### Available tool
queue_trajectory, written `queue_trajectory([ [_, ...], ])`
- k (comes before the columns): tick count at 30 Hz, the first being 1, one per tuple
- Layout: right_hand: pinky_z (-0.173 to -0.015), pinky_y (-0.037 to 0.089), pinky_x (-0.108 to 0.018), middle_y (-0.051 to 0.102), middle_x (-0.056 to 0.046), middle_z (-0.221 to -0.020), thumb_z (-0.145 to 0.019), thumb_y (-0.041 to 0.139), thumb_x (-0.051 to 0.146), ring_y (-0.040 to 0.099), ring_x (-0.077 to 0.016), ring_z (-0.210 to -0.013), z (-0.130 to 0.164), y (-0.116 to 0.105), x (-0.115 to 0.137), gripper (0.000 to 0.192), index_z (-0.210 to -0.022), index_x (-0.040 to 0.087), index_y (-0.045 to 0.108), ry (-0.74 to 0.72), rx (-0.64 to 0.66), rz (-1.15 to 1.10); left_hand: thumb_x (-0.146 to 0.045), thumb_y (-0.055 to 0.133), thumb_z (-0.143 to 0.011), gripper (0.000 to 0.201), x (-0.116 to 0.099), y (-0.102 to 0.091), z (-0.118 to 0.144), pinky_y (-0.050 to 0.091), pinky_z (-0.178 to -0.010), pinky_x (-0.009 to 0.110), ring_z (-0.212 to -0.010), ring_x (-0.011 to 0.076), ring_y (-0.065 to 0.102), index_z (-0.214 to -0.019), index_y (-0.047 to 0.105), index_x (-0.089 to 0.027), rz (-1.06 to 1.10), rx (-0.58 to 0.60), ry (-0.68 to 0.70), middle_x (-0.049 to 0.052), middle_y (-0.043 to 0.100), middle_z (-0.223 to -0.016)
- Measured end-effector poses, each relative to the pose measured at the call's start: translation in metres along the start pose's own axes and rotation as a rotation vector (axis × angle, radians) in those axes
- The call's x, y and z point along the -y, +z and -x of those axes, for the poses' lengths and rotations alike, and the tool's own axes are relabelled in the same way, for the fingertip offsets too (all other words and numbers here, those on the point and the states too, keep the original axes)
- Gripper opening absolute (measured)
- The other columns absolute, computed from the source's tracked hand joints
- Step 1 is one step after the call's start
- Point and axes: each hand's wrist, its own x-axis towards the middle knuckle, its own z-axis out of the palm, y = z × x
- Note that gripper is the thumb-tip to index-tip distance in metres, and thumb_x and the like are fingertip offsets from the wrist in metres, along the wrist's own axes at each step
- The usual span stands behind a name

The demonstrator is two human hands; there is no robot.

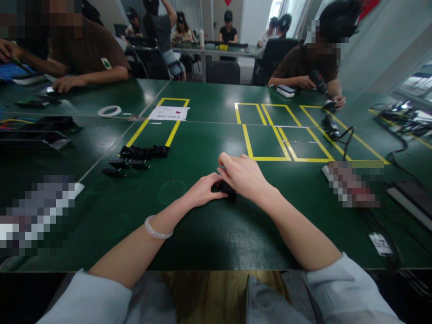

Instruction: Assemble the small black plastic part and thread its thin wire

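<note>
Mostly hidden, a small black part [225, 187] sits on the green table [209, 234] between both hands. Left hand [204, 190] pinches its near edge with curled fingers; right hand [243, 175] closes over it, covering its shape. More black parts [135, 157] lie well left of the left hand.

You are working in dim, greenish light; the brightest source is daylight from the windows [290, 13] at the far right. Overhead lamps leave pale glare patches on the glossy green table [216, 234]. Edges bow outward and smear. The small dark part [225, 188] under your hands is perhaps too shadowed to resolve.
</note>
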Motion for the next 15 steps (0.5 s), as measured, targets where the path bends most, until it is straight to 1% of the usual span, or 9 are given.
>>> queue_trajectory([
  [2, -0.065, 0.023, -0.029, 0.068, -0.004, -0.079, -0.096, 0.034, 0.031, 0.060, -0.0155, -0.070, -0.0005, 0.0013, -0.0010, 0.021, -0.097, 0.018, 0.051, -0.001, 0.001, 0.011, -0.040, 0.071, -0.076, 0.042, -0.0003, 0.0000, 0.0000, 0.047, -0.080, 0.034, -0.087, 0.0218, 0.059, -0.110, 0.058, -0.018, 0.001, 0.001, 0.002, 0.005, 0.062, -0.099],
  [5, -0.064, 0.023, -0.029, 0.068, -0.003, -0.075, -0.096, 0.032, 0.027, 0.059, -0.0150, -0.067, -0.0010, 0.0030, -0.0018, 0.021, -0.096, 0.018, 0.051, 0.007, -0.011, 0.028, -0.039, 0.070, -0.076, 0.044, -0.0005, -0.0002, 0.0001, 0.046, -0.081, 0.034, -0.087, 0.0212, 0.059, -0.113, 0.057, -0.019, -0.005, 0.003, 0.007, 0.005, 0.062, -0.101],
  [10, -0.065, 0.025, -0.028, 0.068, -0.003, -0.082, -0.093, 0.036, 0.021, 0.060, -0.0150, -0.068, 0.0000, 0.0024, -0.0007, 0.016, -0.101, 0.017, 0.049, 0.003, -0.036, 0.019, -0.040, 0.070, -0.076, 0.038, -0.0002, -0.0002, 0.0001, 0.047, -0.079, 0.033, -0.086, 0.0215, 0.059, -0.105, 0.059, -0.018, -0.019, 0.009, -0.001, 0.005, 0.061, -0.096],
  [12, -0.066, 0.025, -0.028, 0.068, -0.003, -0.083, -0.093, 0.036, 0.024, 0.060, -0.0151, -0.070, 0.0002, 0.0022, -0.0008, 0.016, -0.101, 0.017, 0.049, -0.003, -0.027, 0.010, -0.040, 0.070, -0.075, 0.038, -0.0005, -0.0002, 0.0000, 0.047, -0.079, 0.033, -0.086, 0.0215, 0.059, -0.104, 0.059, -0.018, -0.014, 0.004, 0.002, 0.004, 0.062, -0.095],
  [15, -0.065, 0.024, -0.029, 0.068, -0.003, -0.076, -0.096, 0.033, 0.033, 0.060, -0.0155, -0.067, -0.0003, 0.0030, -0.0015, 0.022, -0.097, 0.018, 0.050, -0.004, -0.019, 0.017, -0.040, 0.070, -0.076, 0.040, -0.0008, 0.0000, -0.0001, 0.047, -0.079, 0.033, -0.086, 0.0213, 0.059, -0.107, 0.059, -0.018, -0.003, -0.002, 0.003, 0.004, 0.062, -0.096],
])
